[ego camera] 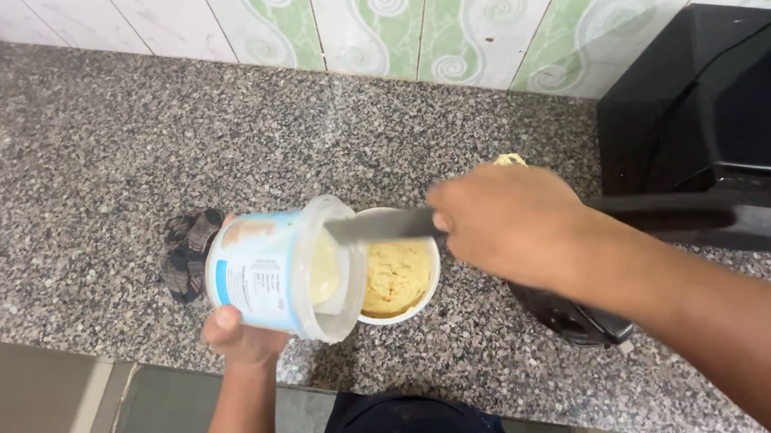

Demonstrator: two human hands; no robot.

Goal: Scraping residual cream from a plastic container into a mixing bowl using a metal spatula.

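Tub [280, 267] of pale spread, tipped on its side over a white bowl [398, 280] near the front edge of the bench [76, 165].

The left hand [244, 335] is closed round the tub from beneath, thumb on the near wall; the right hand [509, 220] is shut round the handle of a knife [380, 225] whose blade reaches into the tub's mouth. The tub lies with its long axis running from 9 to 3 o'clock, open mouth pointing to 3, rim over the bowl's 9 o'clock edge. It looks like light, thin plastic, likely to flex if squeezed and slippery where greasy, so the labelled middle is probably the safest hold. The knife is stiff and points to 9. A dark cloth [189, 253] lies at the tub's 9 o'clock.
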